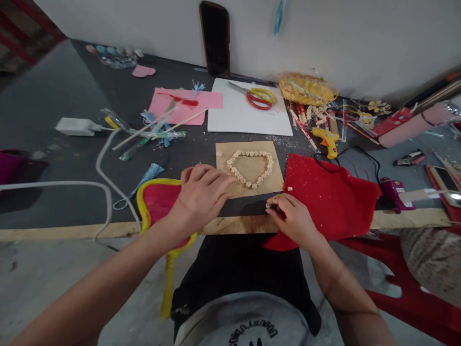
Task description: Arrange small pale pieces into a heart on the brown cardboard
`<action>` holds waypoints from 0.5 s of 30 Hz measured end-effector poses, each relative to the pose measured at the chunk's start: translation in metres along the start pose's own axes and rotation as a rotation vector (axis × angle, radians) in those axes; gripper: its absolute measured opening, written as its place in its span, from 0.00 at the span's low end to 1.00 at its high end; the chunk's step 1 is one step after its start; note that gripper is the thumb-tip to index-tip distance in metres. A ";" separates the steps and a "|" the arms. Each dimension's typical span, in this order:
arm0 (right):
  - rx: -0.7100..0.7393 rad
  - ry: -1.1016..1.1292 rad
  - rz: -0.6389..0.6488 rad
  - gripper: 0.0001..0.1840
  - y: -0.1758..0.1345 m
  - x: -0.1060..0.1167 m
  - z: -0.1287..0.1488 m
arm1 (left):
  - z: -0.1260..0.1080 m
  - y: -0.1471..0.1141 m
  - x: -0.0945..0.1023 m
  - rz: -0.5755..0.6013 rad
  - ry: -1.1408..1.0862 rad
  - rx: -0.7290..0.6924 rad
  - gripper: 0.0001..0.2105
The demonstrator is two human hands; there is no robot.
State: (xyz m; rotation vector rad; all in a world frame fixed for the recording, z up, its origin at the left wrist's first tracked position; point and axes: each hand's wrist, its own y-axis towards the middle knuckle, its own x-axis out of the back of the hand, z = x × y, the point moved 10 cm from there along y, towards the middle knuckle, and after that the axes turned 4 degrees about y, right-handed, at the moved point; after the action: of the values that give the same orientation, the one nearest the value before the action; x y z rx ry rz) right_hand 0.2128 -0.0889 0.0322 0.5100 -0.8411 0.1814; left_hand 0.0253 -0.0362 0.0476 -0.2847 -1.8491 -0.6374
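1. Left hand [201, 194]: grip partly open, fingers curved, thumb apart, nothing seen in it; located by the left edge of a square brown cardboard sheet [252, 167], contact cannot be told
2. Right hand [293, 218]: grip pinched on 1 small knobbly beige piece [268, 205], near the sheet's lower right corner
3. Roughly triangular loop of knobbly beige pieces [269, 166]: lies on the sheet, upon the dark grey counter [194, 154]
4. Red fabric cloth [331, 202]: right of the sheet, overhanging the counter's front edge
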 end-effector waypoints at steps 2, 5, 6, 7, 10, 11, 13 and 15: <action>-0.007 -0.021 0.024 0.03 0.000 -0.002 -0.003 | 0.005 0.011 -0.004 0.018 0.018 0.010 0.13; -0.012 -0.045 0.051 0.03 0.002 -0.008 -0.004 | 0.006 0.028 -0.011 0.044 0.034 -0.007 0.13; -0.013 -0.052 0.056 0.03 0.002 -0.009 -0.004 | 0.005 0.032 -0.013 0.052 0.030 -0.027 0.13; -0.015 -0.055 0.056 0.03 0.003 -0.011 -0.004 | 0.003 0.036 -0.015 0.060 0.021 -0.052 0.13; -0.009 -0.042 0.040 0.02 0.003 -0.011 -0.004 | -0.004 0.045 -0.020 0.085 -0.012 -0.134 0.13; -0.005 -0.033 0.034 0.01 0.003 -0.011 -0.004 | -0.005 0.047 -0.022 0.096 -0.020 -0.159 0.13; 0.007 -0.013 0.022 0.02 0.002 -0.010 -0.004 | -0.008 0.049 -0.026 0.116 -0.039 -0.195 0.12; 0.021 0.005 0.004 0.03 0.001 -0.009 -0.004 | -0.010 0.049 -0.029 0.132 -0.067 -0.210 0.11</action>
State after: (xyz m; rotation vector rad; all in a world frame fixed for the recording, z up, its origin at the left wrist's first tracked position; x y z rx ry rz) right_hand 0.2087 -0.0856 0.0236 0.5275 -0.8361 0.1957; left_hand 0.0677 0.0022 0.0372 -0.5679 -1.8117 -0.7392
